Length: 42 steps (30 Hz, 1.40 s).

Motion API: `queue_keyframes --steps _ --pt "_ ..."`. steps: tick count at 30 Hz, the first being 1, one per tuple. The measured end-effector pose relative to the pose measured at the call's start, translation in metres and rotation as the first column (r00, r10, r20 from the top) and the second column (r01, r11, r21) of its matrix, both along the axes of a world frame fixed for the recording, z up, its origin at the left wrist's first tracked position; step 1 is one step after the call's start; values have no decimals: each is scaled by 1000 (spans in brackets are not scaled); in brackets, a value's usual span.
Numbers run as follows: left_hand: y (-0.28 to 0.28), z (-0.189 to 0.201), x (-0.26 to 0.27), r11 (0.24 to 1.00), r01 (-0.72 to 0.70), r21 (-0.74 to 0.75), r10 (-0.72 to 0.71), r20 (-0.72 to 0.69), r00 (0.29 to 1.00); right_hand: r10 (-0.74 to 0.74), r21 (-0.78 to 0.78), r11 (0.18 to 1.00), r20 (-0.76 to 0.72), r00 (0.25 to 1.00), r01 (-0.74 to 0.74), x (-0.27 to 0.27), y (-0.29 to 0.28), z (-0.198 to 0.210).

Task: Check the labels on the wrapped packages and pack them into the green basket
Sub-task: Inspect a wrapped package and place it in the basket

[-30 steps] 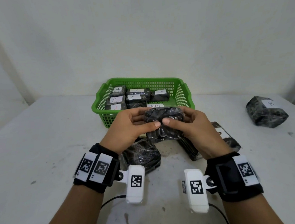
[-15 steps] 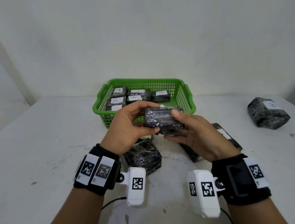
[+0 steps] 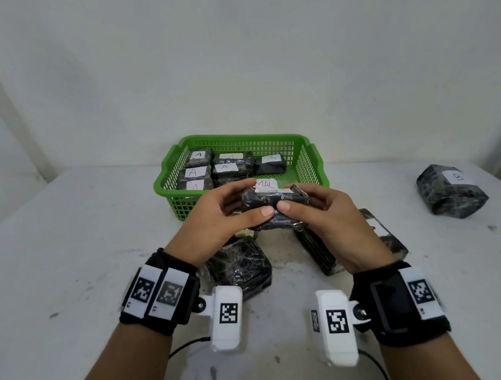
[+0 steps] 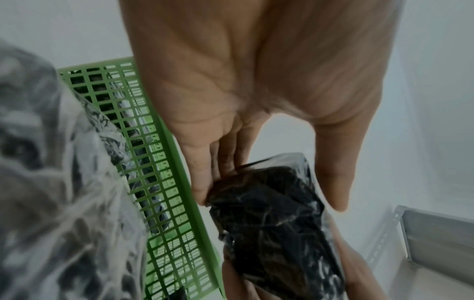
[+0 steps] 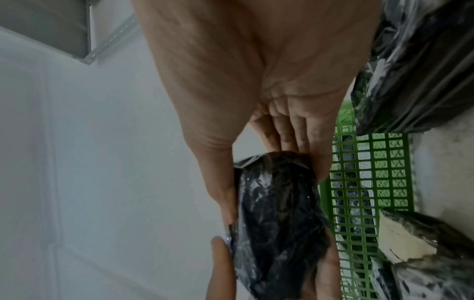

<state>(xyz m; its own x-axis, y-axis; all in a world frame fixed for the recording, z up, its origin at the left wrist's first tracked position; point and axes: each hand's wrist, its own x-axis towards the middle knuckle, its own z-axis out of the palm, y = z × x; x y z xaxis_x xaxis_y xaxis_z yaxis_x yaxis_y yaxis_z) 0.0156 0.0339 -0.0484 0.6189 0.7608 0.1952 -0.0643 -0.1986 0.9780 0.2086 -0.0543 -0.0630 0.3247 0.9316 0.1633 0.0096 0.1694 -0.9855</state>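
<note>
Both hands hold one black plastic-wrapped package (image 3: pixel 274 207) just in front of the green basket (image 3: pixel 307 167). My left hand (image 3: pixel 233 212) grips its left end, my right hand (image 3: pixel 307 209) its right end, thumbs meeting on the near face. A white label edge shows on the package's top. The same package (image 4: pixel 271 219) appears in the left wrist view and again (image 5: pixel 277 213) in the right wrist view. Inside the basket lie several black packages with white labels marked A (image 3: pixel 194 172), plus a label reading MAL (image 3: pixel 265 184).
Two more wrapped packages lie on the white table below my hands, one on the left (image 3: pixel 240 268) and one on the right (image 3: pixel 376 240). A bigger package labelled B (image 3: pixel 450 190) sits far right. A white wall stands behind the basket.
The package was turned in my hands from its broad face to its narrow side, with a white label edge now showing on top. Both hands kept their hold.
</note>
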Motion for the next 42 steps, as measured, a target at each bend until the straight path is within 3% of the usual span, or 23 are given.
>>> queue_keyframes --steps 6,17,21,28,30,35,42 --pt "0 2 -1 1000 -26 2 26 44 999 91 -17 996 -19 996 -91 6 0 -1" --pt "-1 3 -5 996 82 38 -82 10 997 55 14 998 22 998 -55 3 -4 1" --pt "0 2 -5 997 35 67 -39 57 998 72 11 997 17 997 -72 3 -3 0" --pt "-1 0 -3 987 120 105 -125 44 991 100 -68 991 -165 981 -113 -1 -4 4" --pt "-2 -1 -2 988 135 75 -137 15 991 58 -52 997 -130 990 -65 -1 -4 2" --pt "-4 0 4 997 -33 63 36 -51 998 -3 -13 1000 13 1000 3 -1 -4 0" --pt "-4 -1 4 996 -11 88 14 -30 999 -5 -11 1000 25 1000 5 -3 -5 2"
